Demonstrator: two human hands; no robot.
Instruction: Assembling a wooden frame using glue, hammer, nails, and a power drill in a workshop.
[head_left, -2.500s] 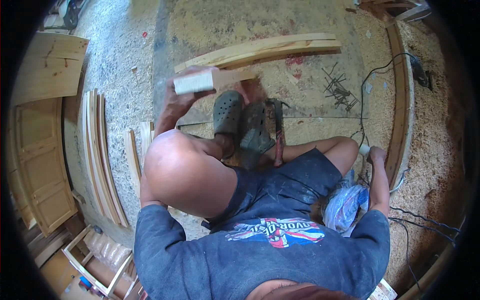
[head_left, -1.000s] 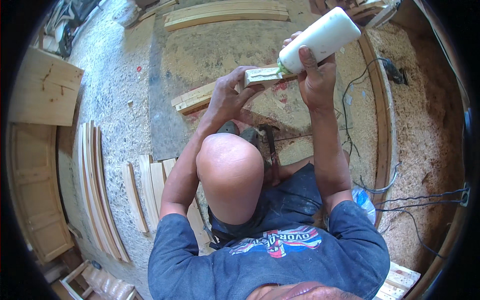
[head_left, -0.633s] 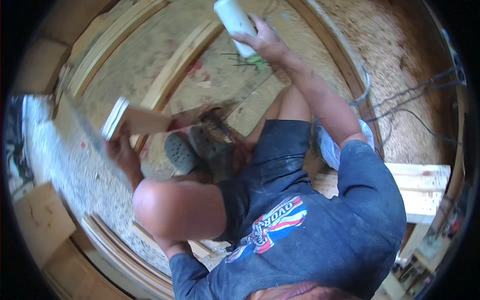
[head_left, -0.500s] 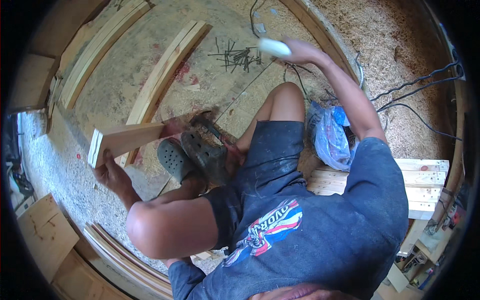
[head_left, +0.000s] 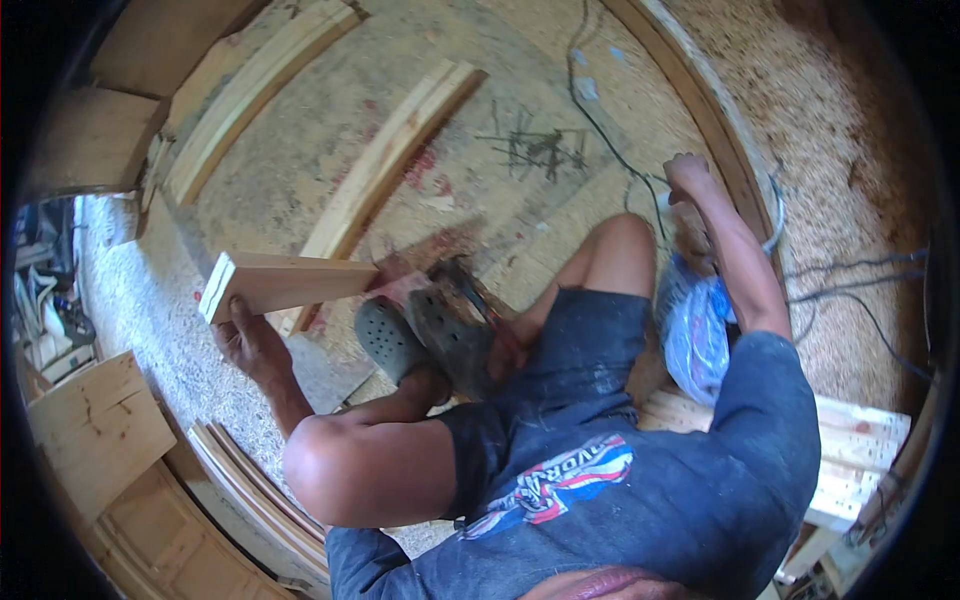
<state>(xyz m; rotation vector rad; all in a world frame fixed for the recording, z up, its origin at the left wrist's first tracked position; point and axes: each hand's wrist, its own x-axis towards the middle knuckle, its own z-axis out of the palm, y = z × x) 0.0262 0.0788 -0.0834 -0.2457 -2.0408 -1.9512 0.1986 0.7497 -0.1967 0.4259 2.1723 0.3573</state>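
My left hand (head_left: 250, 345) grips the end of a pale wooden board (head_left: 290, 284), which is held tilted above the floor, left of my shoes. Its far end reaches a red-stained patch near the shoe tips. My right hand (head_left: 688, 176) is closed in a fist at the upper right, beyond my right knee. A small part of a white, rounded, bottle-like object (head_left: 664, 199) shows beneath the fist; the rest is hidden. A claw hammer (head_left: 460, 283) lies beside my grey clogs (head_left: 388, 338). Farther off is a pile of long nails (head_left: 545, 150).
Two long lumber lengths lie ahead, a nearer one (head_left: 390, 155) and a farther one (head_left: 262, 95). A clear plastic bag (head_left: 695, 340) sits by my right thigh. Black cables (head_left: 605, 125) cross the floor. Stacked boards (head_left: 865, 445) are at my right, wood shavings (head_left: 830, 170) beyond a beam.
My right hand has come down and back toward my right knee, and the white object is now mostly hidden. The whole view has shifted; my left hand keeps hold of the board.
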